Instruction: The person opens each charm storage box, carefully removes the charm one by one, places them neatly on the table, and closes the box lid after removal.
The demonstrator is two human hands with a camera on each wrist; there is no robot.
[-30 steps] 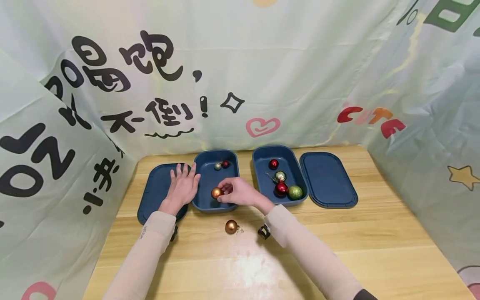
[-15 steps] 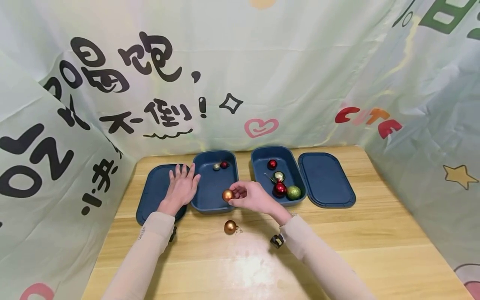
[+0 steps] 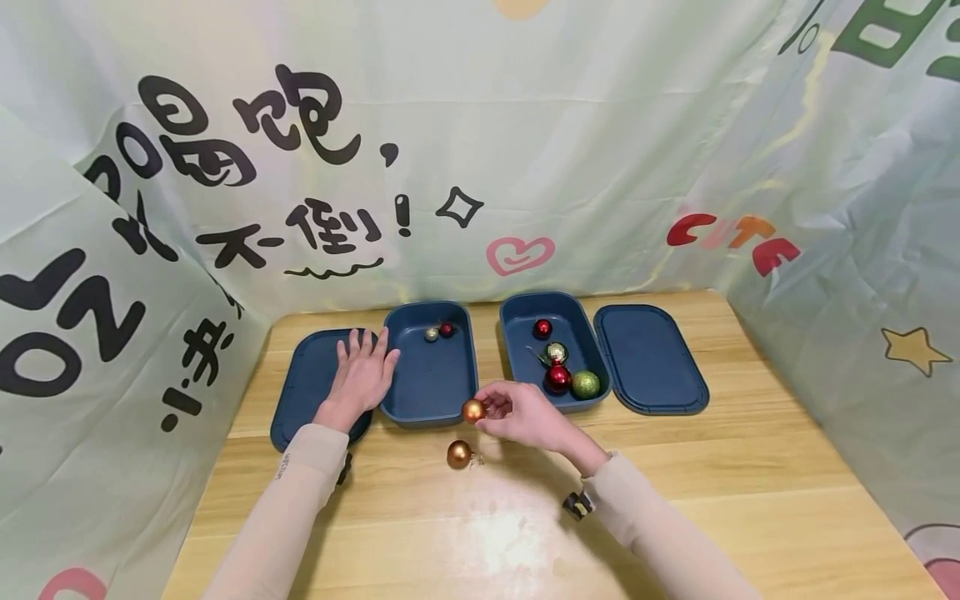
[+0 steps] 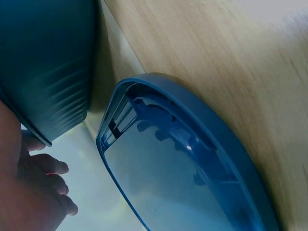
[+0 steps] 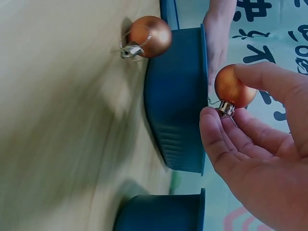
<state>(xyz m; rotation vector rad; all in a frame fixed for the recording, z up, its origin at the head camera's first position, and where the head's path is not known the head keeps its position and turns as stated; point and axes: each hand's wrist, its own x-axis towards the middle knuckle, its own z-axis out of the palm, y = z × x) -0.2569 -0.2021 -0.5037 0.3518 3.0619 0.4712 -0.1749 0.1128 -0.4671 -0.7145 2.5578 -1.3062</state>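
Note:
A copper-coloured Christmas ball (image 5: 235, 86) with a silver cap is pinched between the thumb and fingers of my right hand (image 3: 528, 417), at the front right corner of the left blue box (image 3: 427, 387). On the table just in front lies a second copper ball (image 3: 459, 454), its cap and string toward the right. My left hand (image 3: 360, 375) rests with straight, spread fingers at the left rim of that box, over the blue lid (image 3: 307, 392) beside it. Inside the left box, a small pale ball (image 3: 431, 334) and a small dark red ball (image 3: 447, 330) sit near the back.
To the right stands another blue box (image 3: 521, 329) holding red balls, a gold ball (image 3: 557, 353) and a glittery green ball (image 3: 586, 384). Its blue lid (image 3: 652, 358) lies to its right. A printed cloth (image 3: 600, 167) hangs behind the wooden table (image 3: 675, 492).
My right hand has carried the copper ball from over the left box toward the right and nearer to me, to its front right corner. My left hand has stayed in place.

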